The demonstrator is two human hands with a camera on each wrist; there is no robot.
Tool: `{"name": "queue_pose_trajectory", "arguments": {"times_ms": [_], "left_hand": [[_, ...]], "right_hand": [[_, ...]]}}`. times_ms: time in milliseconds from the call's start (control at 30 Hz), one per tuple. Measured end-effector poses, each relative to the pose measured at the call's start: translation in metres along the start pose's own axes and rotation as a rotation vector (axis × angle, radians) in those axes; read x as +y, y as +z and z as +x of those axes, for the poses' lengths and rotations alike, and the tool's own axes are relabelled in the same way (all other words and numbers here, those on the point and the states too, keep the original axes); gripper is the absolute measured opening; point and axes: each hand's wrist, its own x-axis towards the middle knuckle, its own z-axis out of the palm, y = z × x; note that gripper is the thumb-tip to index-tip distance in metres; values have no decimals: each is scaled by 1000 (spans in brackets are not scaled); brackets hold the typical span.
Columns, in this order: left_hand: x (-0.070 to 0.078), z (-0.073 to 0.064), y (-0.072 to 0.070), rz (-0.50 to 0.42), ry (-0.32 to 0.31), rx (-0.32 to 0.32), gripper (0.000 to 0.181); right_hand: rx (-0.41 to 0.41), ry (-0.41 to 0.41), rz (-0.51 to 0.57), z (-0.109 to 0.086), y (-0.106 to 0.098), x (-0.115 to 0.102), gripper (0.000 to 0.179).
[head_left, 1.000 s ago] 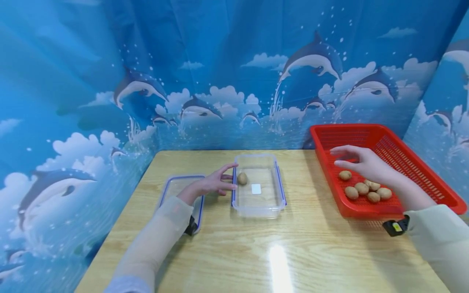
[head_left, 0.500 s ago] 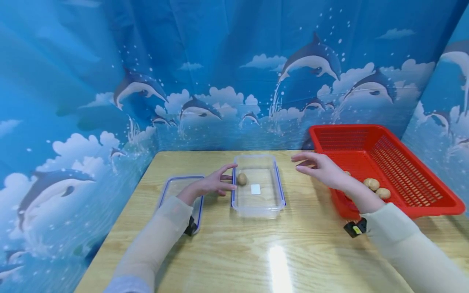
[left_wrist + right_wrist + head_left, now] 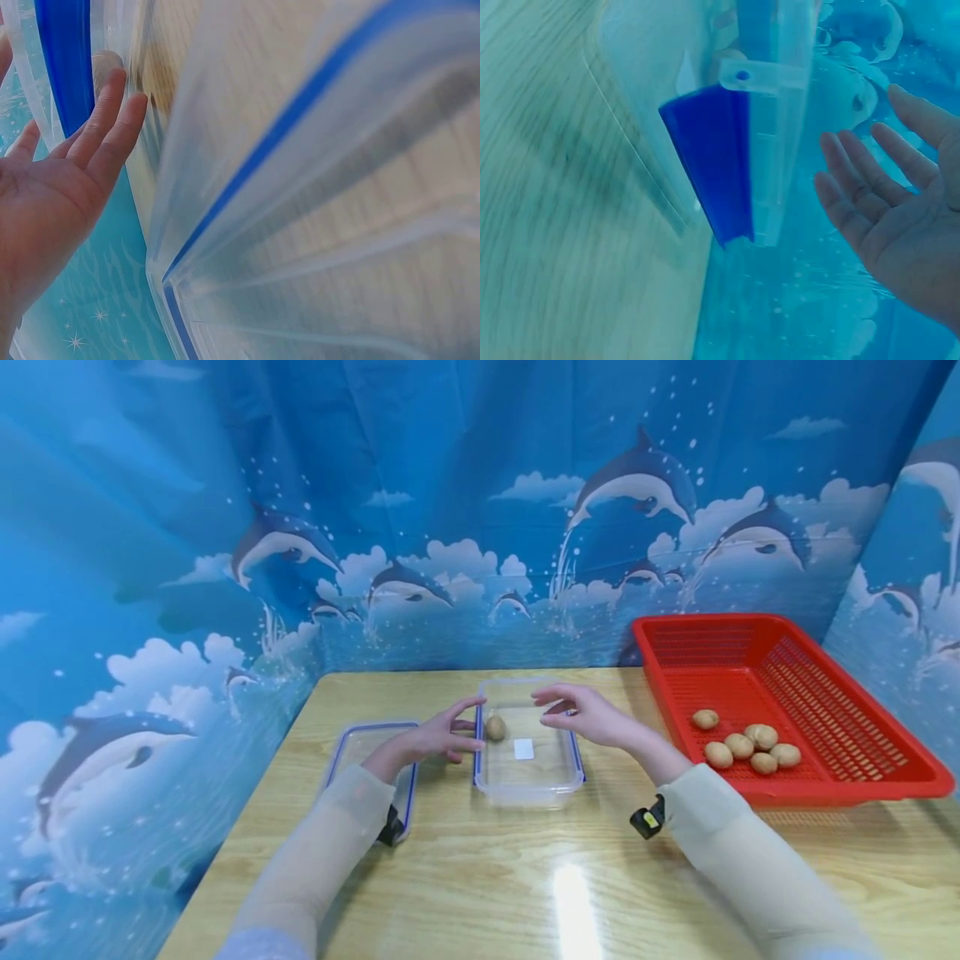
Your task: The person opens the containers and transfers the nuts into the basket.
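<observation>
A clear plastic food container (image 3: 528, 777) with blue side clips stands on the table, a white label on its bottom. Inside, against its left wall, lies one small brown potato (image 3: 495, 727). My left hand (image 3: 442, 735) is at the container's left side, fingers spread and fingertips right at the wall. Over the container's right part is my right hand (image 3: 588, 714), fingers loosely bent with thumb and fingertips apart. The right wrist view shows its palm (image 3: 915, 240) bare, near the blue clip (image 3: 712, 157). In the left wrist view the fingers (image 3: 112, 135) lie nearly straight beside the clip.
A red plastic basket (image 3: 738, 689) at the right holds several potatoes (image 3: 739, 746) near its front left corner. The blue-rimmed container lid (image 3: 367, 743) lies left, partly beneath my left forearm. A blue dolphin-print sheet (image 3: 450, 510) hangs behind the wooden table (image 3: 480, 877).
My right hand has moved left from above the red basket to over the container. The left hand has stayed at the container's left side, and the potato inside has not moved.
</observation>
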Motion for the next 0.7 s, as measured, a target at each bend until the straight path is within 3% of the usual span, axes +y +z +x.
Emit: {"name": "queue_pose_trajectory", "arguments": {"times_ms": [267,700], "left_hand": [[0,0,2,11,-20,26,81],[-2,1,1,15,-3,15,80]], "right_hand": [[-37,46,26,20,14,12,44],[-99,16,-40,44,34,21,48]]}}
